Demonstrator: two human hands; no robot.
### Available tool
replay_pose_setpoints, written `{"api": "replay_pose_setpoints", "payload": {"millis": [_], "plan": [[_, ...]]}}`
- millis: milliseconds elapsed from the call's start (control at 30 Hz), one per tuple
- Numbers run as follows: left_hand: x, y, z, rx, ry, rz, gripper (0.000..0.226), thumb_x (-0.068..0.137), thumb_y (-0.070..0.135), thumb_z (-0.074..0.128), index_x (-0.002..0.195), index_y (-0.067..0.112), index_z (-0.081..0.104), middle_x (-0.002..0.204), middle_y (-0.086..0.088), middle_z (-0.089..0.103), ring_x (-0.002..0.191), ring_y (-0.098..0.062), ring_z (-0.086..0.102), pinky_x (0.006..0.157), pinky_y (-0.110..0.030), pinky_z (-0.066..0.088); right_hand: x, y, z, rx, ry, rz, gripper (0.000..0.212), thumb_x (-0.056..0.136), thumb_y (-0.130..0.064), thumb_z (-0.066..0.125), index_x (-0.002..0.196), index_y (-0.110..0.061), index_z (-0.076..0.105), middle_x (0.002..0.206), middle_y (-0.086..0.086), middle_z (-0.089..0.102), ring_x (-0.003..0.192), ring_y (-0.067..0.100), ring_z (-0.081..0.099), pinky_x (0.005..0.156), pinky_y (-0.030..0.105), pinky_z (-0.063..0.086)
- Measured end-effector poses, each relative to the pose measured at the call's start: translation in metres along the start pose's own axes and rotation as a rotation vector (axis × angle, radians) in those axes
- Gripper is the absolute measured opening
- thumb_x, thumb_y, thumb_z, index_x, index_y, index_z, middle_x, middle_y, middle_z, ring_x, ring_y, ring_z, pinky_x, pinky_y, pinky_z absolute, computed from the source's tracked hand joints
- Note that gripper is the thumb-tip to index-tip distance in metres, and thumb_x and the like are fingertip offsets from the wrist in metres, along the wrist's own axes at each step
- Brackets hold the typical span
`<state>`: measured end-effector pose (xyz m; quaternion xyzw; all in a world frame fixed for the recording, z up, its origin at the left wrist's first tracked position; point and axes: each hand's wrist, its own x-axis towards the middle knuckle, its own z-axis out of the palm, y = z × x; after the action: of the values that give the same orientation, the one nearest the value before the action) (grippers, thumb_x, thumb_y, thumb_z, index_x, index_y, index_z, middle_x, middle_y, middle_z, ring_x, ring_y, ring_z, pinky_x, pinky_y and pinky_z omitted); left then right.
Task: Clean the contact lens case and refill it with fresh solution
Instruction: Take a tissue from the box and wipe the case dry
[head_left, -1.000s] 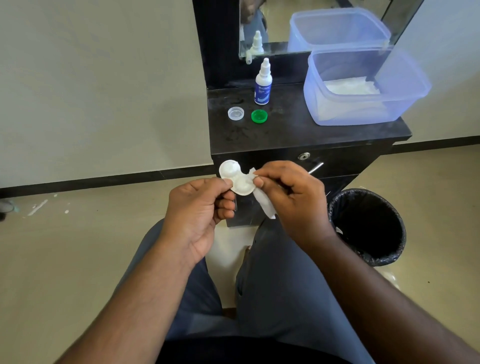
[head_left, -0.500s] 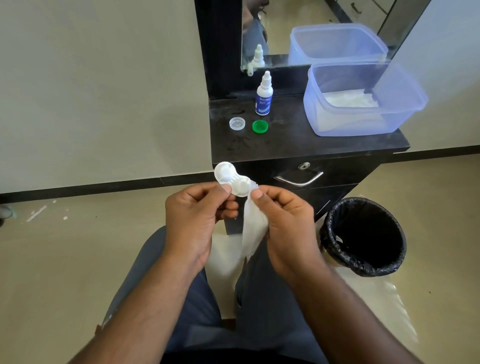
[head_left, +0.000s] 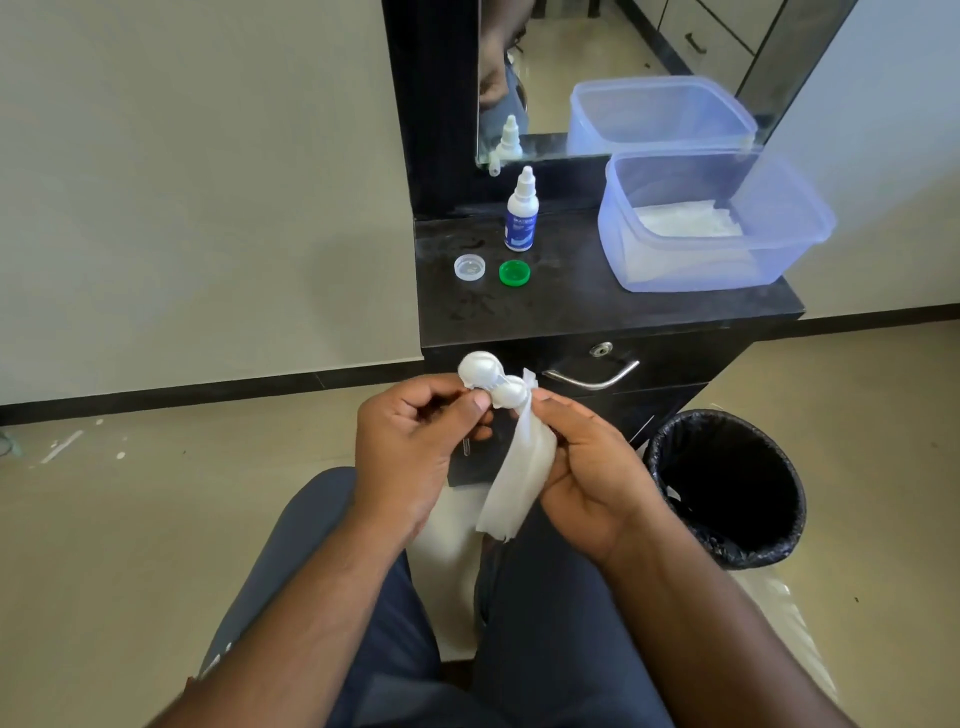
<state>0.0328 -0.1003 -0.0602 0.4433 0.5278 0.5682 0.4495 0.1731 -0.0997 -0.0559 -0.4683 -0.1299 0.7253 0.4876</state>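
A white lens case (head_left: 488, 382) and white tissue (head_left: 519, 478) are seen. A green cap (head_left: 514, 273), a clear cap (head_left: 469, 267), a blue-labelled white bottle (head_left: 521, 218) and a translucent blue tub (head_left: 810, 228) are carried by a black surface (head_left: 597, 306).

Right hand (head_left: 587, 462) hides part of tissue (head_left: 514, 478).

One head-worn, wide-angle view is given, aimed forward and down. The hands are seen close at centre, the cabinet (head_left: 597, 312) just beyond, the wall and floor farther off.
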Motion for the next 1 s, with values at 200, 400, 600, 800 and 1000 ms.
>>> {"api": "replay_pose_setpoints", "payload": {"millis": [200,400,600,800,1000], "plan": [[0.056,0.014,-0.012,0.494,-0.368,0.609,0.013,0.076,0.003,0.075,0.088,0.006,0.075,0.085,-0.003,0.068,0.078,-0.008,0.062,0.069,-0.019,0.046,0.018,-0.037,0.011,-0.001,0.086,-0.152,0.015,0.091,-0.001,0.055,0.101,0.004,0.065,0.09,0.015,0.068,0.077,0.017,0.065,0.082,0.03,0.054],[0.13,0.03,-0.018,0.883,-0.665,1.174,0.018,0.091,0.007,0.059,0.098,-0.002,0.072,0.089,-0.016,0.068,0.071,-0.029,0.056,0.061,-0.036,0.044,0.029,-0.067,0.015,-0.301,0.174,-0.355,0.011,0.087,-0.012,0.067,0.077,-0.015,0.07,0.076,0.0,0.07,0.077,0.014,0.062,0.077,0.036,0.054],[0.168,0.033,-0.013,0.945,-0.876,1.223,0.029,0.099,0.014,0.047,0.105,0.0,0.071,0.091,-0.016,0.068,0.072,-0.029,0.051,0.066,-0.037,0.042,0.04,-0.07,0.014,-0.461,0.243,-0.437,0.005,0.085,-0.015,0.069,0.083,-0.016,0.073,0.07,-0.009,0.07,0.072,0.009,0.061,0.081,0.04,0.055],[0.19,0.03,-0.01,1.009,-0.977,1.168,0.028,0.096,0.013,0.047,0.109,0.004,0.07,0.094,-0.015,0.068,0.075,-0.029,0.054,0.067,-0.037,0.041,0.054,-0.068,0.016,-0.571,0.238,-0.567,0.008,0.085,-0.011,0.069,0.081,-0.018,0.072,0.065,-0.015,0.069,0.06,-0.007,0.06,0.061,0.012,0.051],[0.202,0.039,-0.011,1.098,-0.976,1.25,0.034,0.1,0.017,0.04,0.103,0.004,0.072,0.096,-0.013,0.07,0.078,-0.03,0.059,0.071,-0.036,0.043,0.066,-0.06,0.019,-0.754,0.217,-0.75,0.012,0.084,-0.012,0.071,0.082,-0.023,0.072,0.074,-0.012,0.07,0.07,0.0,0.063,0.068,0.015,0.05]]}}
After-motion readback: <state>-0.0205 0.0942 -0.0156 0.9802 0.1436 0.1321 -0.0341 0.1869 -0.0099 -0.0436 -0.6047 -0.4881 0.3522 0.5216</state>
